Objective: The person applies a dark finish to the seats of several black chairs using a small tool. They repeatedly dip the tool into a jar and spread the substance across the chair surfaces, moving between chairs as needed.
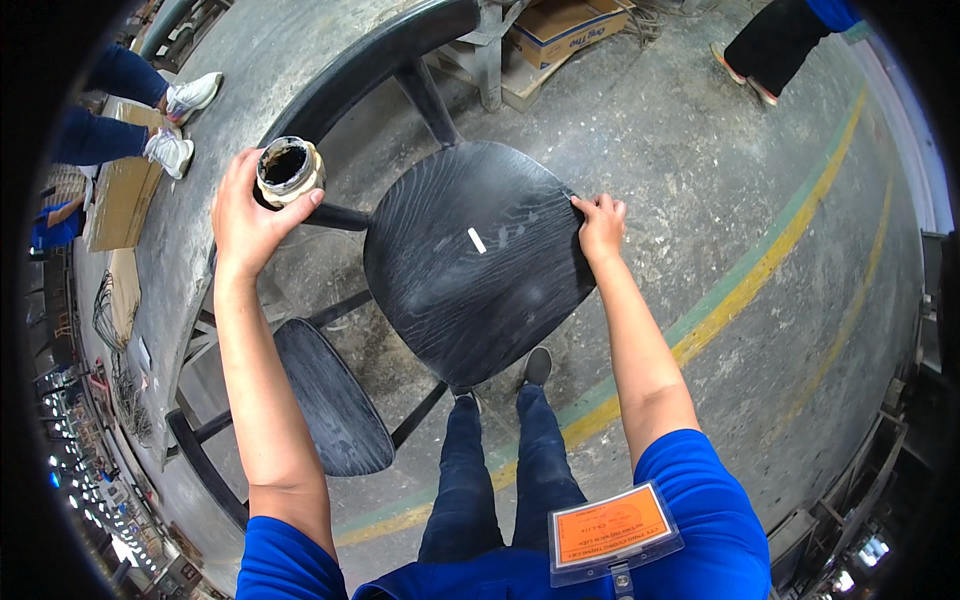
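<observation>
My left hand (245, 215) is wrapped round a small open jar (305, 180), its rim crusted pale and its inside dark. It holds the jar up by the curved backrest of a black wooden chair. The chair's seat (440, 290) shows wood grain and a few greyish dull patches. On the seat lies a short white stick (477, 240), like a piece of chalk. At the seat's right edge, my right hand (600, 225) has its fingers curled and pressed together, fingertips touching the edge. Whether something small sits in them is too fine to make out.
A second dark chair (335, 405) stands at lower left beside the first. Cardboard boxes (565, 25) rest on a support at the top. One person's legs (120, 110) are at left, another's (780, 45) at upper right. A yellow and green line (720, 325) crosses the concrete floor.
</observation>
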Demonstrator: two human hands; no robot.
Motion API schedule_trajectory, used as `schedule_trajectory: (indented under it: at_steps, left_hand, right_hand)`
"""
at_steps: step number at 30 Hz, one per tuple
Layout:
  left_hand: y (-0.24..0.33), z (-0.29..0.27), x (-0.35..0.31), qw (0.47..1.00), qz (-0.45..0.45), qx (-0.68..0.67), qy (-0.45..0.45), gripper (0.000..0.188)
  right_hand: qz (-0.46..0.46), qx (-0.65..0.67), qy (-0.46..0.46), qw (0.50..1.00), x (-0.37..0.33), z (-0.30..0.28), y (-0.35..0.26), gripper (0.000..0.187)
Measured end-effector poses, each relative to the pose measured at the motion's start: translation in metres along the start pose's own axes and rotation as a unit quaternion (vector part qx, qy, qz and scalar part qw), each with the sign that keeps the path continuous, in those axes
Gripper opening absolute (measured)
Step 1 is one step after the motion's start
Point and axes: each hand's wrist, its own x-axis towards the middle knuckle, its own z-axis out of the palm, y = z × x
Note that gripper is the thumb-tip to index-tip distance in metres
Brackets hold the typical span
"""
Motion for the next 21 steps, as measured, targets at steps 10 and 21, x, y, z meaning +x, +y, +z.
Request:
schedule_trajectory:
  at_steps: [10, 21]
  left_hand:
    - [-0.004, 0.003, 0.001, 1.0, -0.009, -0.009, 0.001, 0.071]
    - [-0.005, 0.003, 0.001, 1.0, -0.018, -0.01, -0.012, 0.073]
  right_hand:
    - [-0.04, -0.009, 0.003, 0.999, -0.004, -0.002, -0.003, 0.023]
    - [-0.025, 0.052, -0.001, 0.998, 0.022, -0.006, 0.014, 0.034]
